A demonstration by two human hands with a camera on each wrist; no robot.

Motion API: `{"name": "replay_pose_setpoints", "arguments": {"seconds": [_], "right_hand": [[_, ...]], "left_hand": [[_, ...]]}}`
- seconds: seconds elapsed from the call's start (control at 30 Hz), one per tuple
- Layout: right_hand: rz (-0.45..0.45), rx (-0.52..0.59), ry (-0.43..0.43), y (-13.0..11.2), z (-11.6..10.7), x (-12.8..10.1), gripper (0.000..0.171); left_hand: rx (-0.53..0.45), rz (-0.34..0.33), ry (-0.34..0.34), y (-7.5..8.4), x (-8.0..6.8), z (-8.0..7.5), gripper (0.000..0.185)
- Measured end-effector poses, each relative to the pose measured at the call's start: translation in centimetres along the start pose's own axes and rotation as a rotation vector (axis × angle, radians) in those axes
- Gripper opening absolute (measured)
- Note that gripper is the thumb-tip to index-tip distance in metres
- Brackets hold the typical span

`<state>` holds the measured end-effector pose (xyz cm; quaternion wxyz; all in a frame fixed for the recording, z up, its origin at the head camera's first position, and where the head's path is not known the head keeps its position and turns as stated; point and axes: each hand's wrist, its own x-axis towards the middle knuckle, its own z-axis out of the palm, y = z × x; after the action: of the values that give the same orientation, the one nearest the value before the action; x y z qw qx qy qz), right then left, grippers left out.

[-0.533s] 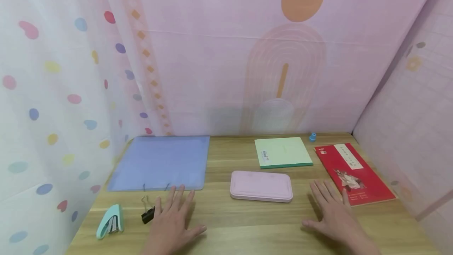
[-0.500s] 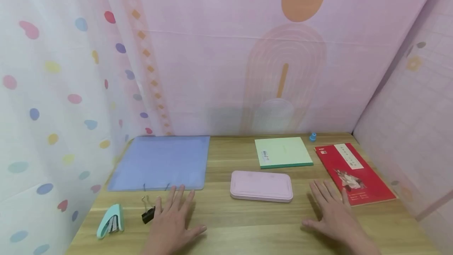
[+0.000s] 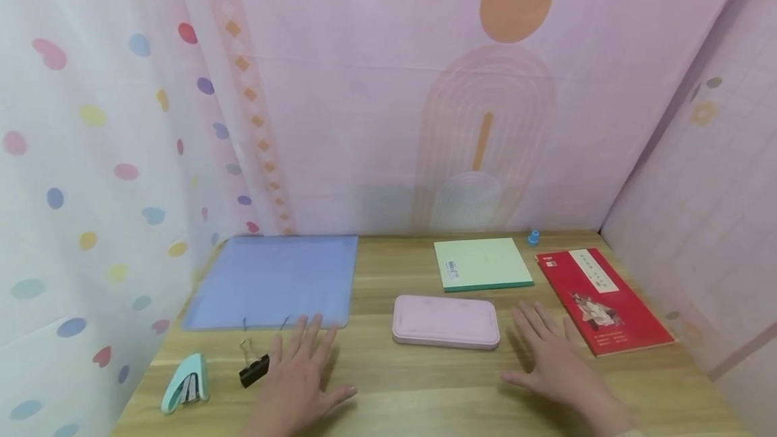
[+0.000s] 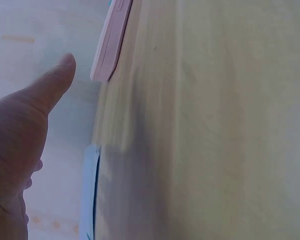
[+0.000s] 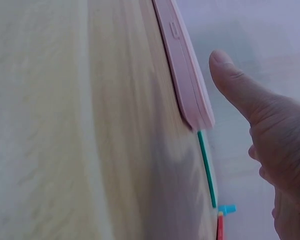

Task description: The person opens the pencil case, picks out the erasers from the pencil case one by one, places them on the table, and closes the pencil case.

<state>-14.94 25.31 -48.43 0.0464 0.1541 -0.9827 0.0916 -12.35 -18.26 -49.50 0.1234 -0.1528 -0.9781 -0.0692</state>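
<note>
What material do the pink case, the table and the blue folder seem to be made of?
Pink case: probably matte plastic, with rounded moulded edges and a seam along its side.
Table: wood or a wood-look laminate; pale grain lines show.
Blue folder: likely thin translucent plastic, lying smooth and flat with rounded corners.

On the desk: one pink case [image 3: 446, 320], one blue folder [image 3: 271, 280], one green notebook [image 3: 482, 264], one red booklet [image 3: 602, 301], one stapler [image 3: 185, 383], one binder clip [image 3: 253, 368], two hands.
</note>
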Motion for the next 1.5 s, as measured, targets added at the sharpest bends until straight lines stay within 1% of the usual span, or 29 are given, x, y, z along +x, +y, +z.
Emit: {"name": "replay_pose_setpoints", "arguments": {"seconds": [0.1, 0.23, 0.33, 0.43, 0.57, 0.67, 0.83, 1.0, 1.1, 1.3, 1.5], "right_hand": [[-0.025, 0.025, -0.011, -0.6, 0.4, 0.8, 0.113], [-0.073, 0.050, -0.009, -1.3, 1.0, 2.8, 0.111], [-0.120, 0.053, -0.026, -1.9, 1.7, 4.7, 0.108], [-0.158, 0.057, -0.064, -2.8, 2.5, 6.3, 0.105], [-0.218, 0.052, -0.068, -3.8, 3.6, 7.8, 0.101], [-0.242, 0.029, -0.058, -4.3, 4.3, 8.4, 0.100], [-0.231, 0.010, -0.061, -4.3, 4.7, 8.5, 0.100], [-0.236, 0.011, -0.051, -4.2, 4.8, 8.5, 0.099], [-0.241, -0.004, -0.056, -4.6, 4.9, 8.5, 0.099], [-0.256, -0.015, -0.060, -5.8, 4.9, 7.6, 0.101], [-0.279, -0.023, -0.093, -6.9, 5.0, 6.2, 0.100]], "left_hand": [[0.009, 0.047, -0.027, 0.7, 1.2, 0.0, 0.106], [0.005, 0.143, -0.066, 2.5, 4.3, 0.3, 0.105], [-0.009, 0.224, -0.094, 3.8, 6.9, 1.3, 0.104], [-0.011, 0.281, -0.142, 5.1, 9.0, 2.6, 0.105], [0.010, 0.326, -0.188, 6.5, 10.7, 4.3, 0.105], [0.031, 0.342, -0.192, 7.2, 11.4, 5.3, 0.104], [0.038, 0.335, -0.179, 7.6, 11.8, 6.3, 0.102], [0.024, 0.322, -0.190, 7.8, 11.9, 6.5, 0.102], [0.022, 0.323, -0.184, 7.6, 11.5, 6.4, 0.102], [-0.004, 0.320, -0.177, 7.3, 9.9, 5.6, 0.102], [-0.040, 0.308, -0.173, 7.2, 7.5, 5.2, 0.100]]}}
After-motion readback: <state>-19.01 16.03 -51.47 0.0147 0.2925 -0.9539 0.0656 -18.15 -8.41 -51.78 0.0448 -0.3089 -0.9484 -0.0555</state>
